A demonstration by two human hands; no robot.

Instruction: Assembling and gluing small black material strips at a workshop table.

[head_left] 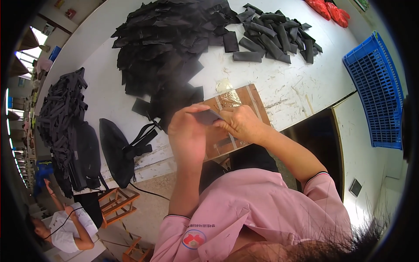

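Observation:
Both of my hands meet over a wooden board [258, 101] on the white table. My left hand [187, 133], partly blurred, is closed on a small dark grey fabric piece [205, 116], its thumb and fingers along the left edge. On the piece's right edge, my right hand [242, 123] pinches with its fingertips. Clear tape or film and pale strips lie across the board. Just beyond my left hand spreads a large heap of flat black pieces [163, 48].
Rolled black pieces [275, 37] lie at the far right of the heap. Black strips [63, 113] and a black pointed fabric part [115, 150] are on the left. A blue crate [375, 87] stands at right, red bags [327, 8] farther back. Another person [70, 229] sits lower left near wooden stools [118, 205].

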